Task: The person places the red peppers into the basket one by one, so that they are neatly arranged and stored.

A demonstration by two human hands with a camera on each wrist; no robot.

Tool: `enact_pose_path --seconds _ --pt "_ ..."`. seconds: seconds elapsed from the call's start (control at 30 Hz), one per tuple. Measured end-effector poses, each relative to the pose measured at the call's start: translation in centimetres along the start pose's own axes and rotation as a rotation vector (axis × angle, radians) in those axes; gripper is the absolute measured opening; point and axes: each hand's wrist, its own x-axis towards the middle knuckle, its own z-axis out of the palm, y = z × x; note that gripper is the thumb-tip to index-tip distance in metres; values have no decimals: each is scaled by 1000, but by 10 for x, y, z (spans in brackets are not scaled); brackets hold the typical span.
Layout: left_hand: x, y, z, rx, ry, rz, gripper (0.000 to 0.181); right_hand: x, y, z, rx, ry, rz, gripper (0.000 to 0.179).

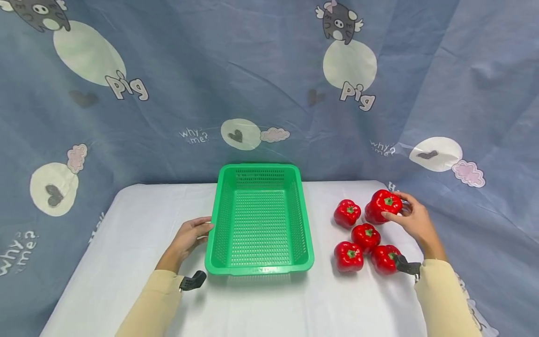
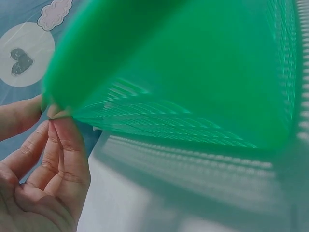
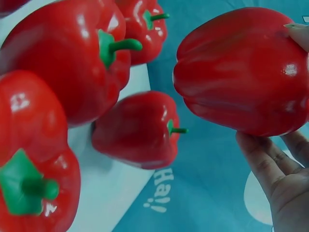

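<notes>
My right hand (image 1: 414,220) holds a red bell pepper (image 1: 388,202) with a green stem, raised at the right side of the table. In the right wrist view the fingers and thumb grip that pepper (image 3: 241,72) from the right. Just below it in the head view, partly hidden, another red bell pepper (image 1: 371,217) rests on the table. My left hand (image 1: 190,238) pinches the left rim of a green plastic basket (image 1: 260,270). The left wrist view shows the thumb and fingertips meeting at the basket's rim (image 2: 63,92). Nothing lies inside the basket.
Several more red bell peppers (image 1: 348,256) stand close together to the basket's right. Everything rests on a white table (image 1: 252,304). Behind it hangs a blue cloth (image 1: 269,61) printed with pigs and words.
</notes>
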Motion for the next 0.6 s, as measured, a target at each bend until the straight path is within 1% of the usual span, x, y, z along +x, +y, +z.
enact_pose_path --seconds 0.17,0.27,0.43,0.6 --pt "0 -1 3 -13 -17 -3 49 5 -5 0 -30 10 -39 80" --pt "1 0 5 -8 -18 -1 49 9 -11 1 -42 5 -56 80" --pt "0 1 4 5 4 2 48 16 -19 10 -16 -34 -64 84" --pt "-2 1 0 6 8 -1 48 23 -24 20 13 -62 -75 82"
